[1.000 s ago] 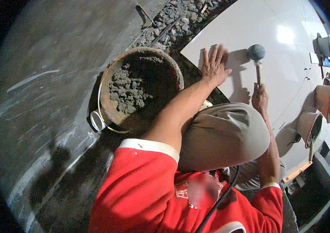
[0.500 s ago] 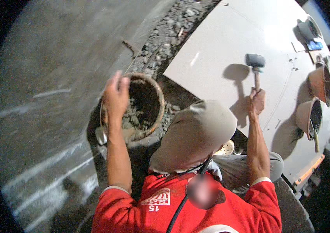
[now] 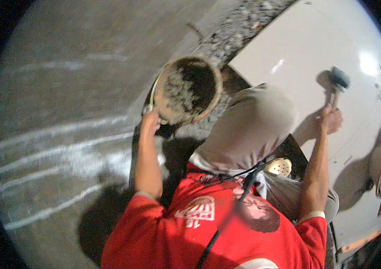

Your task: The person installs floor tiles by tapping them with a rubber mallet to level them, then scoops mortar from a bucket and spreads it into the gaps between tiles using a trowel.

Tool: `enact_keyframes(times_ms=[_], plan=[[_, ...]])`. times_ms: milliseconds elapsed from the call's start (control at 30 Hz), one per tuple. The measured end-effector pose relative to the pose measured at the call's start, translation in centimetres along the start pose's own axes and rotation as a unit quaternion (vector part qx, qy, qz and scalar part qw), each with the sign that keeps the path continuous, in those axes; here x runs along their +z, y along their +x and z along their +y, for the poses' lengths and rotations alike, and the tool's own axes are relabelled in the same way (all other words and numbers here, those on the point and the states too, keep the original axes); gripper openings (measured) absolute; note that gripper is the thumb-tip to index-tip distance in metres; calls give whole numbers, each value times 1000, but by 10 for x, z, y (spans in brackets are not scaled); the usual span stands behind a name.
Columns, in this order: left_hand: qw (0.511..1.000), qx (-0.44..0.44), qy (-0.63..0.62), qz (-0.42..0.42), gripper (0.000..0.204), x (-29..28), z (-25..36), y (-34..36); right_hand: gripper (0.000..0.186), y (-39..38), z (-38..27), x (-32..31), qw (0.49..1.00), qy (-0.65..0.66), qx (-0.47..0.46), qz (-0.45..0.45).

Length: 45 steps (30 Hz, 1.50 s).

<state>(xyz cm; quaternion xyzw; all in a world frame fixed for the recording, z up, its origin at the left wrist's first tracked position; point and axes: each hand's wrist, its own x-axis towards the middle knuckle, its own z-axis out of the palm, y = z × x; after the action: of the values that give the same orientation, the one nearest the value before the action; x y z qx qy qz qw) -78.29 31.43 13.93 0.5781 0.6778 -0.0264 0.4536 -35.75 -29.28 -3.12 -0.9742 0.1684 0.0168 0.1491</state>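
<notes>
Left hand (image 3: 150, 123) grips the mortar bucket (image 3: 186, 89) rim: heavy, rigid, gritty load. Right hand (image 3: 331, 120) is clenched on the rubber mallet (image 3: 337, 83) handle

The floor (image 3: 56, 112) to the left was bare grey concrete, streaked with several pale chalky lines running across it. A strip of loose gravel (image 3: 239, 33) ran diagonally along the edge of a large glossy white tile (image 3: 298, 49) that filled the upper right, where a bright lamp reflection (image 3: 369, 62) glared off its surface. Dark shadows pooled on the concrete near the lower middle.
</notes>
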Motion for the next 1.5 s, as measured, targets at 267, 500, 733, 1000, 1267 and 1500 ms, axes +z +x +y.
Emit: enact_keyframes(times_ms=[267, 500, 733, 1000, 1267, 1500], plan=[[952, 88, -291, 33, 38, -11, 66, -67, 38, -8, -18, -13, 992, 36, -3, 118], [937, 136, -306, -100, 49, 40, 184, -164, 40, 24, -39, -23, 995, 71, -17, 68], [926, 172, -292, -165, 62, 71, 251, -188, 42, 56, -55, -30, 992, 113, 11, 48], [836, 291, -248, -394, 74, 97, 380, -263, 41, 109, -82, -32, 998, 37, -10, 41], [761, 346, -69, -545, 63, 250, 555, -331, 27, 114, -86, -28, 997, 53, -12, 56], [755, 496, -6, -430, 42, 449, 670, -323, 29, 116, -93, -43, 997, 77, 24, -9]])
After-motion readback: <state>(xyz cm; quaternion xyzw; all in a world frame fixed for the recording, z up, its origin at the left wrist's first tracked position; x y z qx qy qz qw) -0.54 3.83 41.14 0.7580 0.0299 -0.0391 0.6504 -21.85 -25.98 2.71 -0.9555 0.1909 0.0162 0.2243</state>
